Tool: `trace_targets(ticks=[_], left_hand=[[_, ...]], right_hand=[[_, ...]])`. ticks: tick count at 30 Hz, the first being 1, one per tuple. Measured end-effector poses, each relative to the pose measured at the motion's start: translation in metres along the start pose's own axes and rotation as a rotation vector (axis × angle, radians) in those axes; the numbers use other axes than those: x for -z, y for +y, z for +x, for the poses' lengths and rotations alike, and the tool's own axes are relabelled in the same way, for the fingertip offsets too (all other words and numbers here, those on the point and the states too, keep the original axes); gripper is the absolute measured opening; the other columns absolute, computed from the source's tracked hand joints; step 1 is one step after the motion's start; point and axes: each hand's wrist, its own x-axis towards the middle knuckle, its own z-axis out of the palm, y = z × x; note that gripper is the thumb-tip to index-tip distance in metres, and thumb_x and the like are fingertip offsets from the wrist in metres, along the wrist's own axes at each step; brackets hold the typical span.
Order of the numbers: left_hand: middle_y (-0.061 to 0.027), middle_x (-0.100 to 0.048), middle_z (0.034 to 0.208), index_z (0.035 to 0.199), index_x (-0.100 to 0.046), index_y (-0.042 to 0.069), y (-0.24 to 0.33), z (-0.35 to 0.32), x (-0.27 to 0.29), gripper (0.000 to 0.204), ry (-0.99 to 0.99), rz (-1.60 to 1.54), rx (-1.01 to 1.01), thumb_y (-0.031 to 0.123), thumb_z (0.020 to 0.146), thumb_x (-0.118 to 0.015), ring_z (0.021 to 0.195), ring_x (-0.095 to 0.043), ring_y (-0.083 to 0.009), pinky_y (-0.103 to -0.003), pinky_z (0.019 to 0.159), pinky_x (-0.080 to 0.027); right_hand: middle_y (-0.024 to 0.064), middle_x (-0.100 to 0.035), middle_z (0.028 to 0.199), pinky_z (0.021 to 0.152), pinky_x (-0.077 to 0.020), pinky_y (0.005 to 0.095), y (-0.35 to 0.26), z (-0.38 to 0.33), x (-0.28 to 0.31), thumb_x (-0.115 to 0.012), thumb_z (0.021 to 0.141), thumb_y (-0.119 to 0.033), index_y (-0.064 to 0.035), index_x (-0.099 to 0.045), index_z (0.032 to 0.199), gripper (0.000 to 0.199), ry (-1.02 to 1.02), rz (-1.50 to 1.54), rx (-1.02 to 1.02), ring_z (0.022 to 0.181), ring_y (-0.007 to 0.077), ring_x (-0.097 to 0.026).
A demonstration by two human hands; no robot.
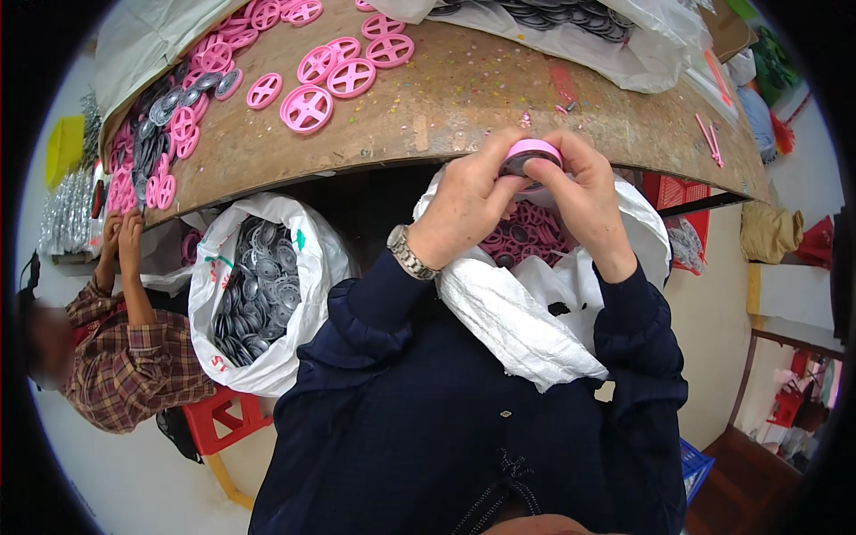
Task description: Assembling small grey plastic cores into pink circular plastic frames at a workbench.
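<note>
Left hand (468, 198) and right hand (586, 198) grip a wheel (535, 146), pink rim, dark centre, above an open sack (508, 325) of pink pieces. Second sack (312, 234) to left: grey discs (259, 294). Table (481, 67) beyond, pink rings (307, 109) scattered. Co-worker (134, 374) far left.

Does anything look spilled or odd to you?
Slightly: coloured scraps litter the wooden tabletop as if spilled, and thin pink sticks lie loose near its right end. A dark patch on the white sack below the right hand might be a tear; I can't tell.
</note>
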Motion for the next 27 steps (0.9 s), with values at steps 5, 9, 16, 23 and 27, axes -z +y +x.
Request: trace_targets(ticks=[5,9,16,23,27], left_hand=[[-0.0154,-0.066,0.102,0.132,-0.051,0.003,0.001,-0.002,0.008,0.047,-0.008,0.294,-0.159,0.009,0.088,-0.065,0.079,-0.066,-0.0233,-0.034,0.071,-0.052],[-0.0194,-0.064,0.115,0.131,-0.054,0.002,0.011,-0.001,0.055,0.051,0.143,0.753,-0.300,0.020,0.086,-0.069,0.107,-0.058,-0.0351,-0.043,0.093,-0.045],[-0.0187,-0.056,0.117,0.138,-0.046,0.004,-0.032,0.000,0.148,0.075,0.623,1.280,-0.152,0.041,0.079,-0.076,0.113,-0.049,-0.0382,-0.047,0.098,-0.041],[-0.0201,-0.057,0.115,0.139,-0.045,0.002,-0.060,0.004,0.163,0.078,0.664,1.276,-0.074,0.039,0.077,-0.078,0.110,-0.051,-0.0386,-0.048,0.096,-0.043],[-0.0203,-0.058,0.116,0.138,-0.046,0.000,-0.047,0.009,0.153,0.074,0.687,1.201,-0.212,0.031,0.078,-0.078,0.107,-0.055,-0.0368,-0.046,0.094,-0.044]], right_hand=[[-0.0007,-0.062,0.090,0.074,-0.0451,0.0217,0.013,0.003,0.008,-0.063,0.090,-0.007,-0.0012,-0.063,0.097,0.009,-0.079,0.159,-0.066,0.081,0.0068,-0.056],[-0.0004,-0.062,0.085,0.070,-0.0459,0.0241,0.009,-0.006,0.024,-0.066,0.089,-0.010,-0.0003,-0.062,0.096,0.013,-0.161,-0.169,-0.089,0.079,0.0068,-0.057],[0.0159,-0.069,0.086,0.069,-0.0503,0.0406,0.027,-0.034,0.047,-0.072,0.082,-0.022,-0.0035,-0.066,0.103,0.028,-0.532,-0.698,-0.162,0.081,0.0317,-0.067],[0.0170,-0.069,0.091,0.073,-0.0505,0.0430,0.010,-0.020,0.036,-0.070,0.083,-0.024,-0.0019,-0.066,0.102,0.029,-0.398,-0.786,0.031,0.086,0.0377,-0.064],[0.0133,-0.069,0.088,0.073,-0.0511,0.0351,-0.002,0.001,0.025,-0.067,0.087,-0.017,0.0001,-0.065,0.105,0.025,-0.334,-0.591,0.112,0.080,0.0261,-0.066]])
